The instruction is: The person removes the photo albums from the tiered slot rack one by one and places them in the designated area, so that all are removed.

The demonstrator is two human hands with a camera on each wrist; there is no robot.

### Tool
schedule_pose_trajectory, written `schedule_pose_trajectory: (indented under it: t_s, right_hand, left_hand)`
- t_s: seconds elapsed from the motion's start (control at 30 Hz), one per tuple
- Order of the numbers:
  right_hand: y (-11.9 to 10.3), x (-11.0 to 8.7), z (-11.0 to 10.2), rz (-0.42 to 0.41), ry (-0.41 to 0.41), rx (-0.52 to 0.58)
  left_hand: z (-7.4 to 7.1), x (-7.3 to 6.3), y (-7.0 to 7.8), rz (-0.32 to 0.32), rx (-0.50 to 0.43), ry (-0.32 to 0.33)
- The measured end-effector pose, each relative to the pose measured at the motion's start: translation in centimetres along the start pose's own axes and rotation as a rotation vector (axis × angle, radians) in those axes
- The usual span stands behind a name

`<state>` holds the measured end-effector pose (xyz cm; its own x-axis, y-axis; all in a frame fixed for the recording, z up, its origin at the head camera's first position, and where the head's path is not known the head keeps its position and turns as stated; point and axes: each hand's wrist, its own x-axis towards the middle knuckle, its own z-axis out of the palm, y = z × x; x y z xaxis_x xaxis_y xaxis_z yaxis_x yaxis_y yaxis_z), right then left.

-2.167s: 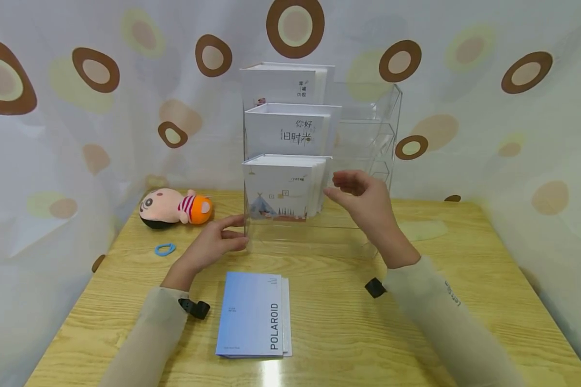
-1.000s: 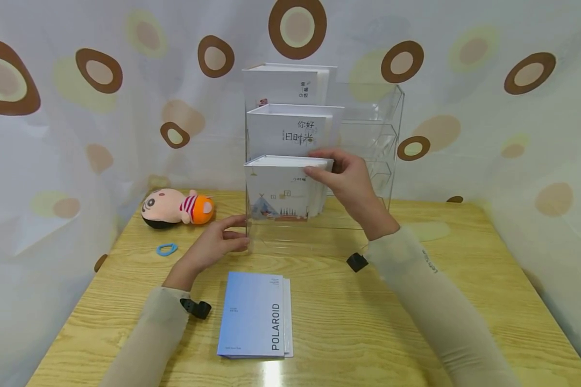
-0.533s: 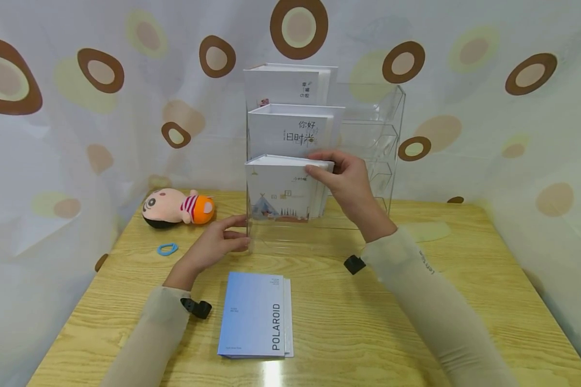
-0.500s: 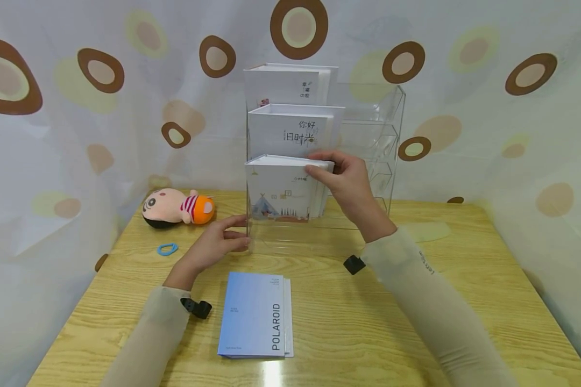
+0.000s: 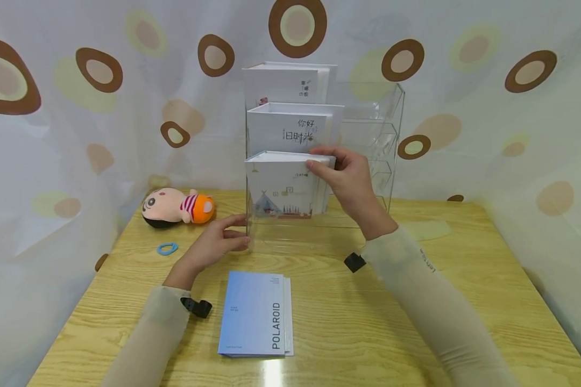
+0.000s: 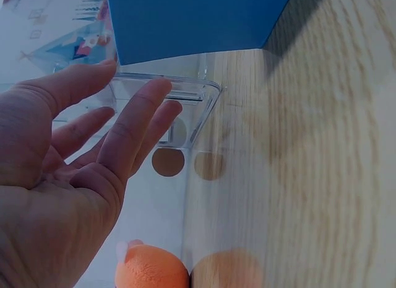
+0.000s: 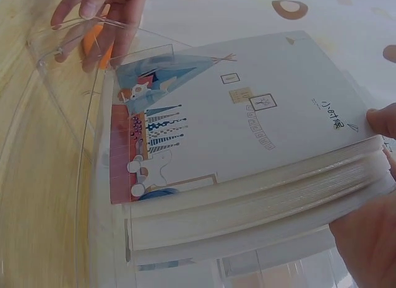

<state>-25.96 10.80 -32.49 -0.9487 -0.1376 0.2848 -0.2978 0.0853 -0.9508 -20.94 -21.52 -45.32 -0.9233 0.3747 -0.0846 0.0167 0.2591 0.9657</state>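
Observation:
A clear acrylic tiered rack (image 5: 314, 236) holds white photo albums on three levels. My right hand (image 5: 351, 180) pinches the top right corner of the lowest, front album (image 5: 283, 183), thumb on its cover and fingers behind. That album has a tent drawing; its page edges show in the right wrist view, with the cover (image 7: 204, 108) facing the camera. At the rack's left side, my left hand (image 5: 213, 244) rests with fingers extended against the clear panel. In the left wrist view the left hand (image 6: 74, 170) holds nothing. The middle album (image 5: 281, 129) and the back album (image 5: 281, 83) stand behind.
A blue album marked POLAROID (image 5: 252, 317) lies flat on the wooden table in front of the rack. A plush doll (image 5: 174, 207) and a small blue ring (image 5: 167, 249) lie to the left. A patterned curtain (image 5: 465, 129) hangs behind the rack.
My right hand has moved left from beside the front album and taken hold of its corner. Lately that album has risen slightly and shifted a little right. My left hand stays at the rack's side.

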Motion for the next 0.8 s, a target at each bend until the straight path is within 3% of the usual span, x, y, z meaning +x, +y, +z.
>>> schedule_pose_trajectory:
  t_s: [0.8]
  right_hand:
    - [-1.7,-0.1,-1.0,-0.064,0.086,0.03]
  left_hand:
    - [0.0,0.0,0.1,0.012,0.008,-0.005]
